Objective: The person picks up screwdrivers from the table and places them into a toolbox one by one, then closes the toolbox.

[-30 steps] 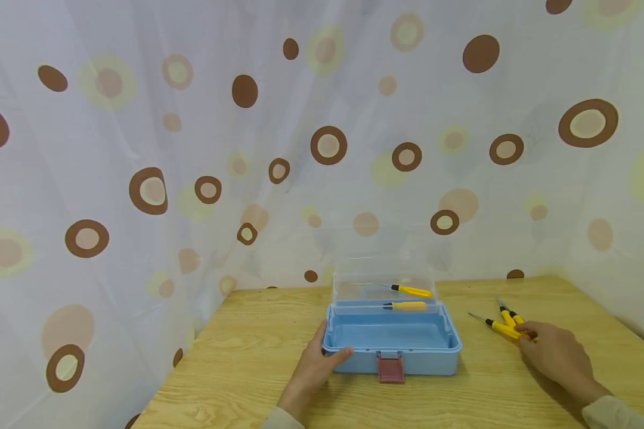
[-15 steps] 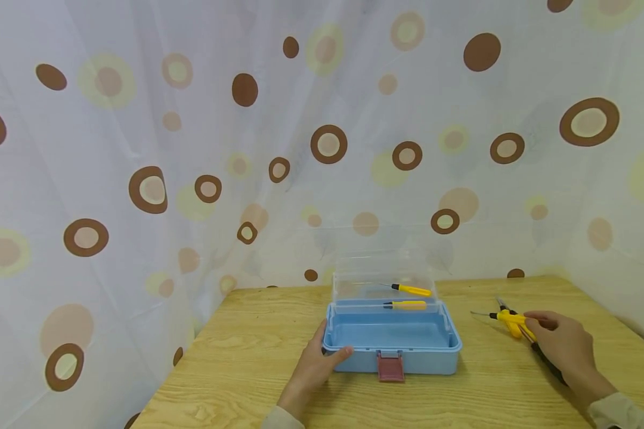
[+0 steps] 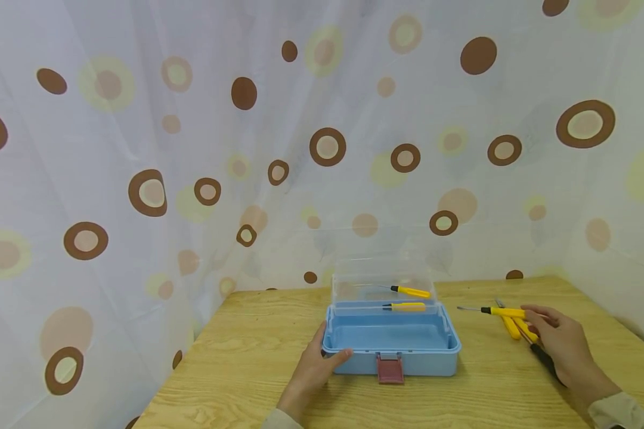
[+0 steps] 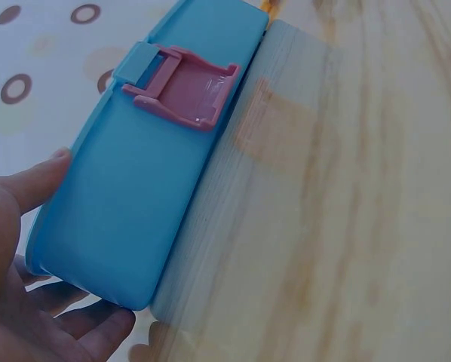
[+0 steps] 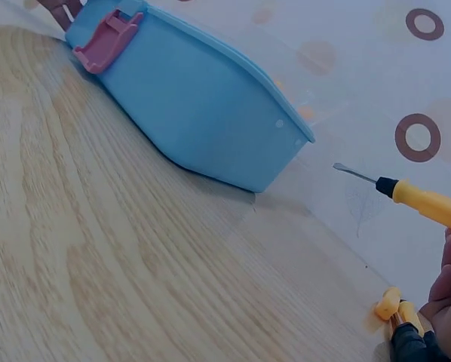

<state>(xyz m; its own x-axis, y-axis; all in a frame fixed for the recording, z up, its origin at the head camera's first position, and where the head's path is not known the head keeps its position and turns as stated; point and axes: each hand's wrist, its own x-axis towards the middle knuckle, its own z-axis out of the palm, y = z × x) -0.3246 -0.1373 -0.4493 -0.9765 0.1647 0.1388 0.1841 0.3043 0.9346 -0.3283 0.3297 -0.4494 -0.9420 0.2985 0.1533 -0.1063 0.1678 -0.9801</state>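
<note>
From where I stand, the left hand has its thumb over the front rim and its fingers along the left end of the blue box, gripping that corner. The right hand pinches a yellow-handled screwdriver by the back of its handle, above the table, blade pointing left and its tip just beside the box's right end, so the box's right wall stands between the blade and the inside.

Below that raised tool, two yellow handles and a black-handled tool lie crowded together on the wood; the right hand and the held screwdriver hide parts of them. At the back of the box the clear plastic lid stands up, and two more screwdrivers show in or behind the clear plastic; I can't tell which. A pink latch hangs down the front wall. A dotted sheet closes off the back and sides
</note>
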